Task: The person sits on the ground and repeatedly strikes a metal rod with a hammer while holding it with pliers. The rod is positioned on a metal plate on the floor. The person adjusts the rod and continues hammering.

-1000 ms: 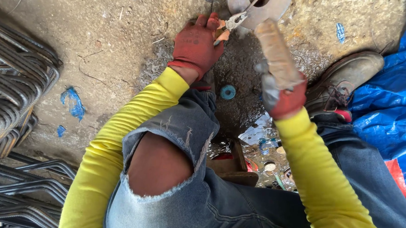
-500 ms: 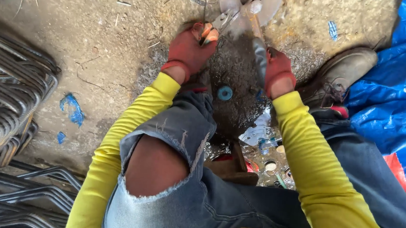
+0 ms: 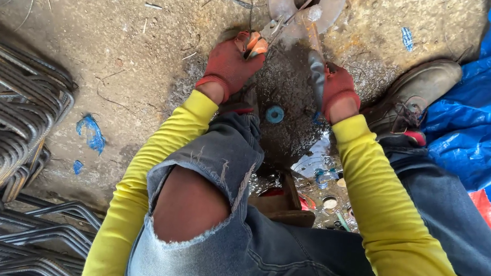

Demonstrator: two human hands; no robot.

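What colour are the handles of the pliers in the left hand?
Orange, on the pliers gripped by the left hand; head view.

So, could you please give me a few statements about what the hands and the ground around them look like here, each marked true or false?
1. The left hand grips orange-handled pliers. True.
2. The right hand is bare. False: it wears a red glove and holds a hammer.
3. A small blue ring lies on the ground between the hands. True.
4. The bent steel bars are stacked on the person's right. False: they are on the left.
5. A blue tarp lies beside the boot. True.
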